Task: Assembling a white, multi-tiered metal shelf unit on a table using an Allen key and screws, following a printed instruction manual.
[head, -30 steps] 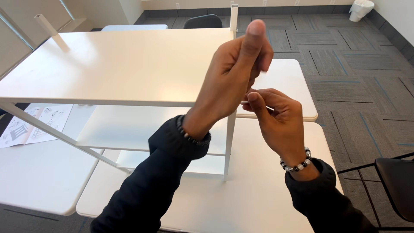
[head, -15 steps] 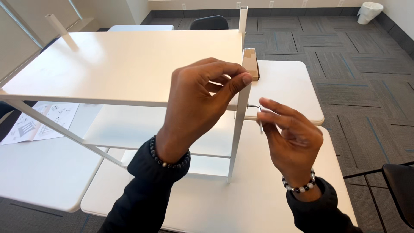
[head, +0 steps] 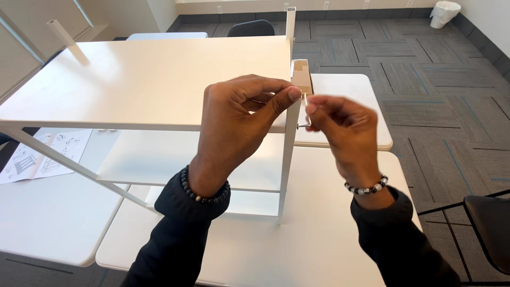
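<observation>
- White metal shelf unit (head: pixel 143 79) stands on a white surface (head: pixel 319 234), its top panel filling the 10–12 o'clock part of the head view.
- Front-right upright post (head: pixel 288 159) of the unit runs down the centre, foot resting on the surface.
- Left hand (head: pixel 239 125) sits at centre, just left of the post; grip pressed together, thumb and forefinger pinched at the post's top corner. Can't tell what, if anything, is between the fingertips.
- Small tan wooden block (head: pixel 302 76) sits at the shelf's right corner, at 12 o'clock from the left thumb tip, touching or nearly so.
- Right hand (head: pixel 340 133) at 3 o'clock of the post, close beside the left hand; grip pinching a thin metal hex key (head: pixel 305 114), w/ its bent end toward the post.
- Both wrists wear beaded bracelets: dark on the left (head: pixel 204 194), black-and-white on the right (head: pixel 365 187); sleeves are black.
- Instruction sheet (head: pixel 45 154) w/ line drawings lies on a second white surface at 9 o'clock, under the shelf's edge.
- Dark chair (head: pixel 491 228) at 4 o'clock; another chair back (head: pixel 255 27) at 12 o'clock, behind the unit.
- White waste bin (head: pixel 445 13) at 1–2 o'clock on grey carpet tiles (head: pixel 435 95).
</observation>
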